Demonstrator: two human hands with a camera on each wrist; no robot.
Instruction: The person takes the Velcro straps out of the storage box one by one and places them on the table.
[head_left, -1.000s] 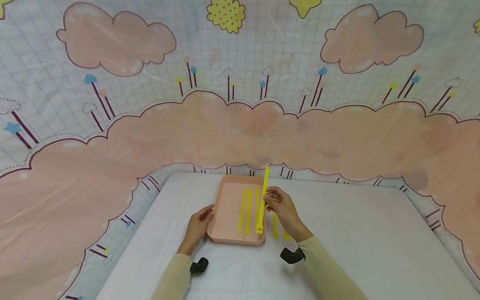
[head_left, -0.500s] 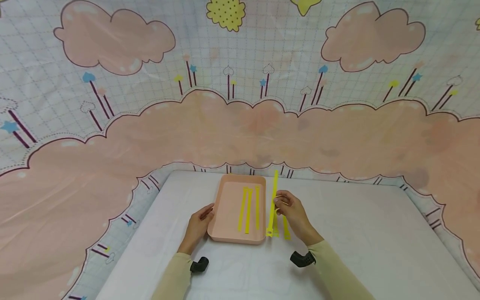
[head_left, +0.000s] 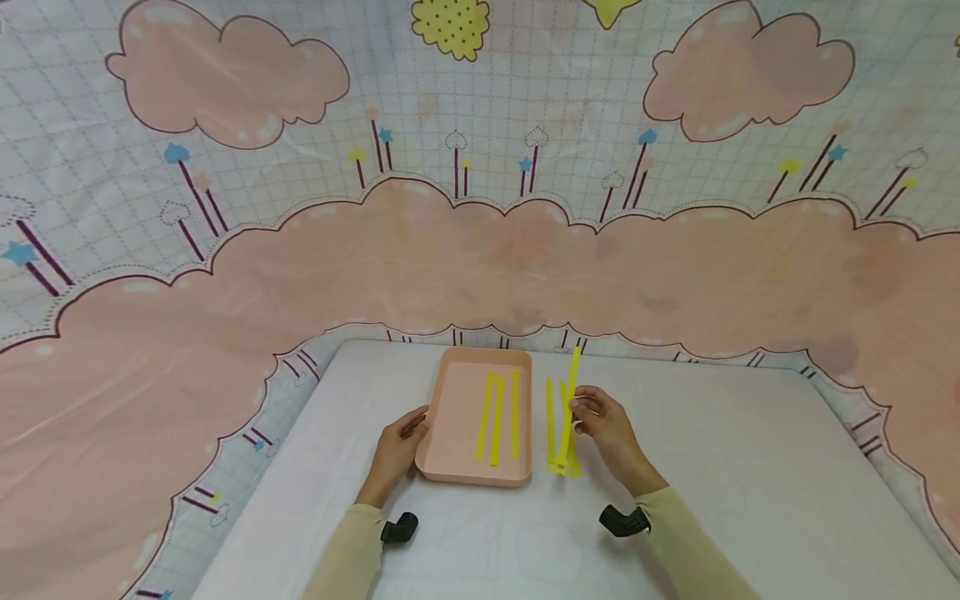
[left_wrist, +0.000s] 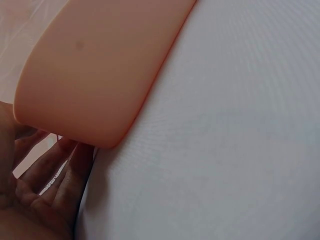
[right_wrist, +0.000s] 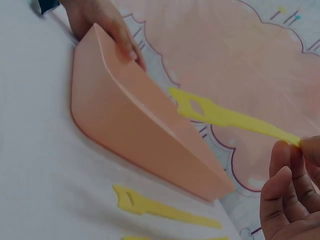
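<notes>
My right hand (head_left: 613, 435) pinches a yellow cable tie (right_wrist: 227, 118) between thumb and fingertips. This flat strap has a slotted head, which points away from the hand in the right wrist view. Below it, two more yellow cable ties (head_left: 550, 425) lie on the table to the right of a shallow peach tray (head_left: 452, 417); the held one partly covers them in the head view. Three yellow ties (head_left: 497, 425) lie side by side inside the tray. My left hand (head_left: 395, 457) rests its extended fingers (left_wrist: 47, 165) against the tray's left side.
A white cloth covers the table (head_left: 697, 467). Behind it stands a patterned backdrop (head_left: 480, 267) with peach clouds, close past the tray's far end. Black wrist devices (head_left: 625, 522) sit at both sleeves.
My right hand has carried the pinched cable tie rightward, from over the tray's right edge to above the loose ties on the table. The left hand and tray have stayed put.
</notes>
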